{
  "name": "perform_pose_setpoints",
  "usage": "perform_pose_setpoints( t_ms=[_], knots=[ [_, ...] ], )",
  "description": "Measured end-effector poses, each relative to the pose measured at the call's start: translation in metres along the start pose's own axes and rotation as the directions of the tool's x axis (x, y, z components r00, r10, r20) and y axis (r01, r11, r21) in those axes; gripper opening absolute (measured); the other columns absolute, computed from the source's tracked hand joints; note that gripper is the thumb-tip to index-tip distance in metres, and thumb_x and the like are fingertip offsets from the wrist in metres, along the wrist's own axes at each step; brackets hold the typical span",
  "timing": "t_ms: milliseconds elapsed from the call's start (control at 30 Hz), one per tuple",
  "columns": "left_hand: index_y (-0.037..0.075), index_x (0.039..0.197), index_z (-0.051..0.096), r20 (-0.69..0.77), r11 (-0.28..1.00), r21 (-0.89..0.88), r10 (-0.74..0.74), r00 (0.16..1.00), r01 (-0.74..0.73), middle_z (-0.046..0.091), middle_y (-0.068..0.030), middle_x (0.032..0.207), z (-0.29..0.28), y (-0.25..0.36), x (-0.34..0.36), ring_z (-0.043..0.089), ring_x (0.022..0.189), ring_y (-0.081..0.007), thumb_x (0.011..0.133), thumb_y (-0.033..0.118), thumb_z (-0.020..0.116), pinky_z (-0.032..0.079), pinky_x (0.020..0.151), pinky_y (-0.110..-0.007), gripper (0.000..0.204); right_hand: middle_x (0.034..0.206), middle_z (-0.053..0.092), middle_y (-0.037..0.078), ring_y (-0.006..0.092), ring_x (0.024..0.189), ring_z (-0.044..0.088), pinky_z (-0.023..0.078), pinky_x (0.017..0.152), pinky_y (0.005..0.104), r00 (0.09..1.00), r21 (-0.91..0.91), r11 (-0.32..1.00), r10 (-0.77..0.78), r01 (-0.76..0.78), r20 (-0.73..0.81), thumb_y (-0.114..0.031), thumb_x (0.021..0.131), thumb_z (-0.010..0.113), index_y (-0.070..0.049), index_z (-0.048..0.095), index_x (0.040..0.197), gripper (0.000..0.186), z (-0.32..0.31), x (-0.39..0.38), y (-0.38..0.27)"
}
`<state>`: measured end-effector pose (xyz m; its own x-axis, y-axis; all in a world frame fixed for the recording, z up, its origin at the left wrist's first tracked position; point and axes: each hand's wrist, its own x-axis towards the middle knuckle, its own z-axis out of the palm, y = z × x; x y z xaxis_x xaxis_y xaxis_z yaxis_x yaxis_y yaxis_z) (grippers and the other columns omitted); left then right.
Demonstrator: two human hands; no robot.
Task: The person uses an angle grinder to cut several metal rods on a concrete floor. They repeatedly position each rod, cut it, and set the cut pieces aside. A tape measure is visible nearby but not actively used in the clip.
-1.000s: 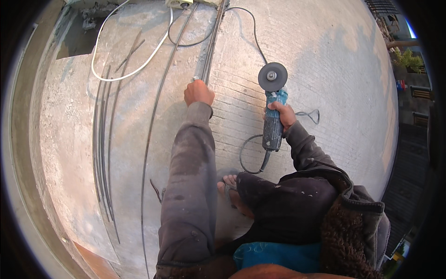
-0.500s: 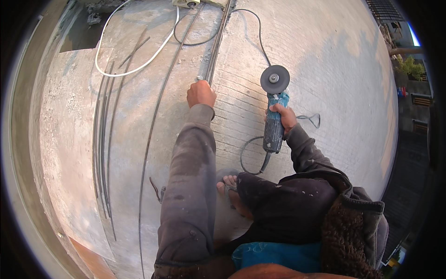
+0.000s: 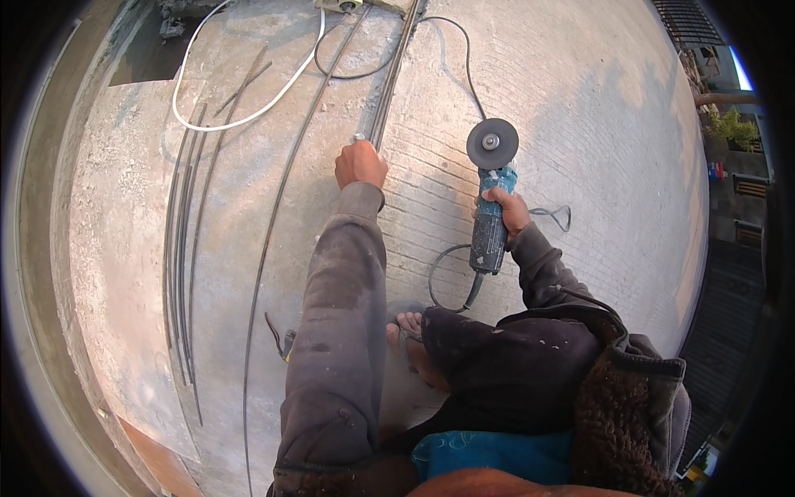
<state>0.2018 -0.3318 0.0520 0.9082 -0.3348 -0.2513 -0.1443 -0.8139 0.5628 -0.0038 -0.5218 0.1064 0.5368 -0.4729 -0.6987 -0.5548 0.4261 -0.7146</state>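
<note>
My right hand (image 3: 510,212) is wrapped round the teal and black body of an angle grinder (image 3: 489,236). The grinder's dark round disc (image 3: 493,144) points away from me, with its face and centre nut upward. My left hand (image 3: 361,164) is a closed fist low over the concrete, its fingers hidden underneath. A bundle of thin steel rods (image 3: 396,70) runs from the far edge down to this fist. Just beyond the knuckles shows a small pale bit (image 3: 358,137), too small to name. Whether the fist grips the rods or that bit is hidden.
A long single rod (image 3: 273,211) and several shorter rods (image 3: 186,248) lie left. A white cable (image 3: 248,124) loops near a socket box (image 3: 346,5); the grinder's black cord (image 3: 464,58) trails there. Tool handles (image 3: 276,333) show beside my left sleeve. An opening (image 3: 149,54) breaks the concrete at far left.
The view has shifted slightly. Both hands keep their places, the left still a closed fist at the rods, the right still round the grinder.
</note>
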Motion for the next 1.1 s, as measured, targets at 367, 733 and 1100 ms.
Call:
perform_pose_setpoints(
  t_ms=[367,733,1100],
  knots=[
    [0.008,0.097,0.073,-0.097,0.979,-0.193,-0.081,0.992,0.061,0.074,-0.0093,0.090,-0.036,-0.083,-0.068,0.071,0.084,-0.0243,0.084,0.032,0.070,0.055,0.076,-0.035,0.027,0.082,0.066,0.015,0.0209,0.066,0.067,0.058,0.061,0.0340,0.991,-0.204,0.979,0.042,-0.016,0.124,-0.023,0.079,0.066,0.003,0.059,0.101,0.035,0.008,-0.005,0.002],
    [0.006,0.100,0.072,-0.266,0.976,-0.206,-0.125,0.956,0.070,0.063,-0.0127,0.095,0.017,-0.145,-0.229,0.062,0.091,-0.0325,0.086,0.016,0.066,0.049,0.078,-0.043,0.018,0.082,0.065,0.011,0.0203,0.071,0.066,0.054,0.065,0.0336,0.910,-0.729,0.570,-0.086,0.379,0.406,-0.015,0.072,0.070,0.003,0.059,0.100,0.035,0.082,-0.033,-0.018],
    [0.008,0.099,0.074,-0.172,0.952,-0.243,-0.230,0.958,0.185,0.061,-0.0130,0.097,0.012,-0.135,-0.230,0.061,0.095,-0.0309,0.087,0.007,0.060,0.052,0.080,-0.042,0.018,0.085,0.069,0.015,0.0207,0.072,0.066,0.053,0.071,0.0336,0.804,-0.799,0.093,-0.057,0.594,0.591,-0.021,0.068,0.076,0.007,0.062,0.101,0.045,0.135,-0.028,-0.015]
  ],
)
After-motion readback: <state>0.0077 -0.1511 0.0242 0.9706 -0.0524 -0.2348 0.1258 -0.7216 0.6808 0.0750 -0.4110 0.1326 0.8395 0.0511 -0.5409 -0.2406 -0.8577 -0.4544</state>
